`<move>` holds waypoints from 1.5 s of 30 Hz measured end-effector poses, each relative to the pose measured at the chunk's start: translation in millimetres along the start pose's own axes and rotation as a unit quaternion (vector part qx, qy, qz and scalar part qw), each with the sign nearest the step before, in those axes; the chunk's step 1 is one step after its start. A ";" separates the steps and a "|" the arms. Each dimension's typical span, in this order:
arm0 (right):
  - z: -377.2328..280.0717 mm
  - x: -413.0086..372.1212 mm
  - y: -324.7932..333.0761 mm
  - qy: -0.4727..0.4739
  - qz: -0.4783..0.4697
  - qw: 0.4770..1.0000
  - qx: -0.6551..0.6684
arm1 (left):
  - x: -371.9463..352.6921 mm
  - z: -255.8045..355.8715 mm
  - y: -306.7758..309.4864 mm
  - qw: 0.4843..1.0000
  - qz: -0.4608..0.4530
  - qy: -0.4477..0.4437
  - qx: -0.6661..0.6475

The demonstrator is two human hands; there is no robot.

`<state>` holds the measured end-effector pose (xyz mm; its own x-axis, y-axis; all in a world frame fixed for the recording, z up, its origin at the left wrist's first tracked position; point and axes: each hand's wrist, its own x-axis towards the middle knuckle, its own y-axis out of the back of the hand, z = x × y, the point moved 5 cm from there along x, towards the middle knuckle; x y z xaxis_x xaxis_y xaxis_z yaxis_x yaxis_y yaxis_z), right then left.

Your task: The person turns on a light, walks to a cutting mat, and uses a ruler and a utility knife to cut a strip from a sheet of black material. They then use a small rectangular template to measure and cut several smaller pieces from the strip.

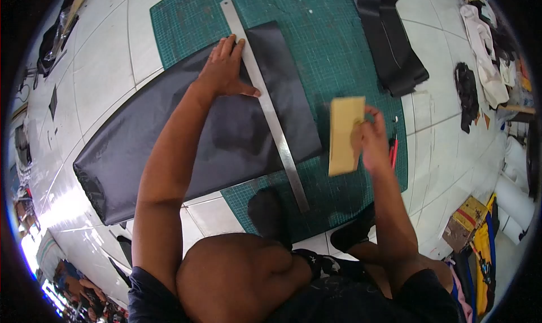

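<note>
My left hand (228,69) lies spread, its fingers and thumb pressing on a long steel ruler (265,106). Under the ruler is a large sheet of black fabric (226,125), which covers part of a green cutting mat (322,46). Between the thumb and fingers of my right hand (371,137) is a tan rectangular card (345,134), held upright above the mat to the right of the fabric. Close by that hand, a red-handled tool (393,151) lies on the mat, partly hidden.
Folded black material (389,41) lies across the mat's upper right edge. White floor tiles (440,46) surround the mat. At the right stand a cardboard box (466,224) and white rolls (516,182). My feet, one in a dark sock (268,210), rest at the mat's near edge.
</note>
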<state>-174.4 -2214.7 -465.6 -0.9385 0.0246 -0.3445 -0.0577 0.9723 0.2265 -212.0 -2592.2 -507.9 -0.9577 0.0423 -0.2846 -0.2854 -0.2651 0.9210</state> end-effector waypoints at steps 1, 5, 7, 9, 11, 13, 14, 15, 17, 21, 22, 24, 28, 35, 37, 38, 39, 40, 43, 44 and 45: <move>20.8 -22.2 3.9 0.029 -0.027 0.998 -0.042 | -1.7 3.0 -1.4 1.000 0.001 0.000 0.000; 94.3 -78.7 -15.1 0.133 -0.151 0.970 -0.136 | 1.4 1.4 -5.6 1.000 0.016 -0.002 0.010; 121.0 -84.2 -25.4 0.059 -0.155 0.984 -0.067 | 1.6 1.6 -4.2 1.000 0.017 0.005 0.015; 134.7 -91.9 -29.1 0.008 -0.145 0.988 -0.048 | 0.6 1.3 -3.2 1.000 0.016 0.002 0.006; 135.5 -97.2 -27.4 -0.012 -0.118 0.990 -0.081 | 0.4 2.3 -2.0 1.000 0.015 -0.001 0.000; 121.5 -102.5 -23.2 -0.025 -0.131 0.963 -0.235 | -0.2 1.8 -2.3 1.000 0.014 0.000 -0.004; 114.8 -103.5 -21.9 -0.031 -0.137 0.940 -0.310 | -0.2 2.1 -2.7 1.000 0.014 -0.001 -0.004; 116.8 -103.4 -20.7 -0.023 -0.123 0.936 -0.328 | -0.8 2.1 -3.0 1.000 0.016 -0.001 -0.004; 121.6 -102.5 -21.6 -0.006 -0.100 0.926 -0.364 | -0.9 0.9 -4.5 1.000 0.021 -0.003 -0.007; 119.7 -102.4 -21.8 0.043 -0.104 0.956 -0.272 | -2.1 -1.5 -4.3 0.999 0.037 -0.018 -0.012; 118.9 -103.9 -22.9 0.038 -0.100 0.959 -0.262 | -1.1 -0.6 -3.4 0.999 0.043 -0.025 -0.012; 116.4 -103.6 -22.5 0.019 -0.100 0.957 -0.273 | -1.1 0.2 -3.3 0.999 0.037 -0.015 -0.014; 122.0 -102.7 -25.9 0.047 -0.089 0.968 -0.231 | -2.3 0.8 -3.7 0.999 0.032 -0.010 -0.011; 114.9 -104.2 -22.1 0.015 -0.094 0.961 -0.261 | 0.0 1.8 -4.1 1.000 0.018 -0.005 0.010; 105.0 -104.2 -21.8 -0.007 -0.099 0.961 -0.256 | -0.7 6.6 0.1 1.000 0.014 0.002 0.015; 100.3 -103.7 -23.1 -0.018 -0.102 0.962 -0.254 | -0.9 8.4 1.3 0.999 -0.001 0.013 0.038; 98.7 -103.3 -19.2 0.011 -0.080 0.964 -0.252 | -1.4 13.1 5.4 0.998 -0.016 0.023 0.060; 101.0 -101.4 -9.3 0.040 -0.057 0.966 -0.249 | -0.6 17.0 8.4 0.995 -0.030 0.034 0.083; 112.7 -75.6 30.7 0.084 -0.015 0.979 -0.187 | 1.4 27.2 16.0 0.987 -0.060 0.060 0.137; 83.4 -69.6 47.1 0.109 0.045 0.954 -0.277 | -0.7 32.2 20.6 0.985 -0.062 0.066 0.149; 48.9 -63.6 61.8 0.133 0.107 0.916 -0.363 | -2.5 36.3 21.9 0.982 -0.060 0.074 0.165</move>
<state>-101.6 -2144.8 -474.2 -0.9990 0.0444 -0.0097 0.0157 0.5382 0.8426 -217.1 -2563.1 -477.3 -0.9075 -0.0925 -0.4098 -0.4160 0.0605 0.9074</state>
